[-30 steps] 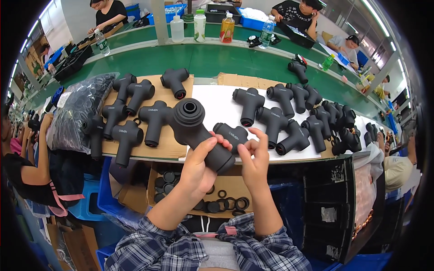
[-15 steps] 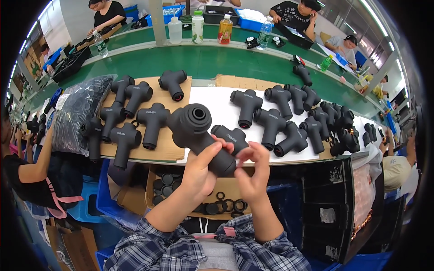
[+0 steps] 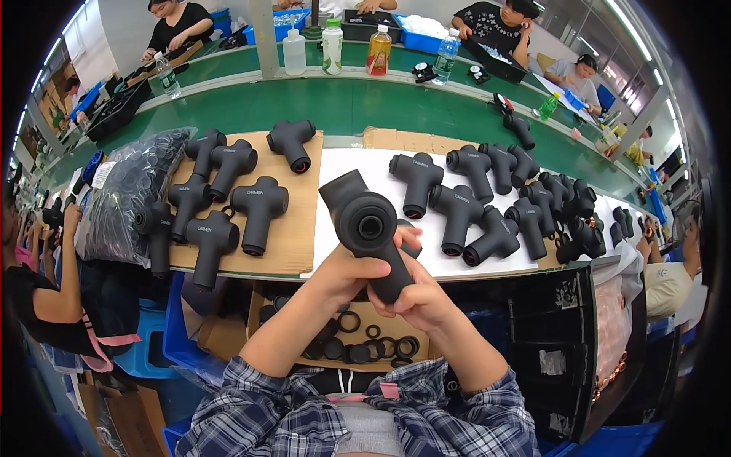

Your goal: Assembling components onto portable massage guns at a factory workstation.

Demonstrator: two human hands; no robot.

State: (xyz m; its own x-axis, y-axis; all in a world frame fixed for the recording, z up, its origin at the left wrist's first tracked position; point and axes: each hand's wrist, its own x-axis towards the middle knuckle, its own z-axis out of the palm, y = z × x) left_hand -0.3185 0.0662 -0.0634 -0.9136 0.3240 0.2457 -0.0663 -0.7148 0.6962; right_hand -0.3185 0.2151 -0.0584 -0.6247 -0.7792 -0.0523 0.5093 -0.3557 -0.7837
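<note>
Between my hands is a dark grey massage gun [image 3: 352,199], its round open socket facing up toward me and its handle slanting down to the right. My left hand [image 3: 349,268] wraps the handle just below the head, thumb across its front. Lower down, my right hand [image 3: 423,295] closes round the handle's end. Behind the held gun another massage gun [image 3: 412,242] lies on the white sheet, mostly hidden. More massage guns lie on both sides, such as one [image 3: 260,209] on the cardboard [image 3: 293,228] and one [image 3: 458,217] on the white sheet [image 3: 384,169].
An open box [image 3: 426,344] below the table edge holds black rings and caps. A plastic bag of dark parts [image 3: 131,202] sits at the left. Bottles [image 3: 378,50] line the shelf beyond the green belt [image 3: 221,114]. Black crates [image 3: 552,335] stand at right; several people work around.
The massage gun has turned, its head swinging right and lower. My right hand, earlier pinching near the handle's end, now wraps round it. My left hand has shifted slightly.
</note>
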